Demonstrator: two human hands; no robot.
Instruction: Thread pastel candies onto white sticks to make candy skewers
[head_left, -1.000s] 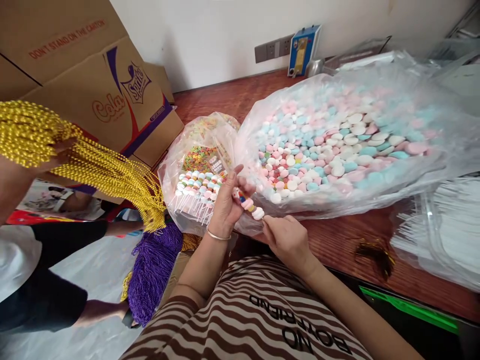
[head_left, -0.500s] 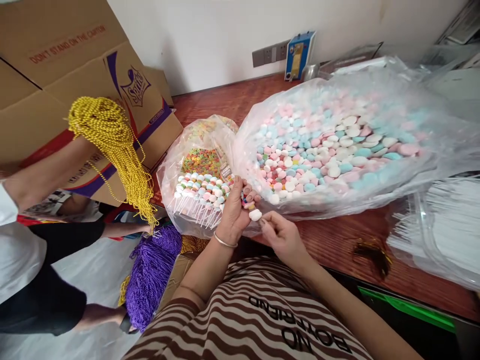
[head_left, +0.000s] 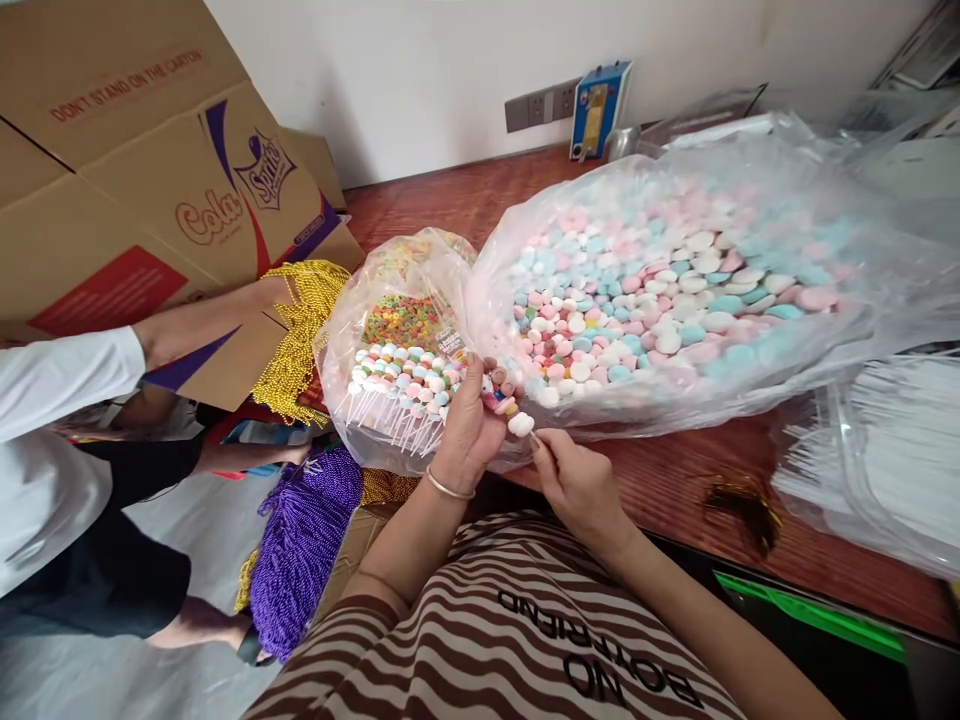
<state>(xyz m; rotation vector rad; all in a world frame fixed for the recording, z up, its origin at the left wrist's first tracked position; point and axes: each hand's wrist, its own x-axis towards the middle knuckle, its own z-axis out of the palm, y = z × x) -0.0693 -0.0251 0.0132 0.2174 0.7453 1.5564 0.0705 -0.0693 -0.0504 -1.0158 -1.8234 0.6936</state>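
Near the middle of the frame, the left hand (head_left: 474, 425) curls its fingers around a candy skewer (head_left: 501, 400), while the right hand (head_left: 574, 480) pinches thumb and forefinger at its white lower end. Just left lies a bag of candy sticks (head_left: 401, 395); upper right, a large bag of pastel candies (head_left: 675, 300).

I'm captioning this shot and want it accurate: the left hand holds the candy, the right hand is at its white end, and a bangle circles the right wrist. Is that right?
Not quite: the head view shows the bangle on the left wrist. The left hand does hold the candy, with the right hand at its white end.
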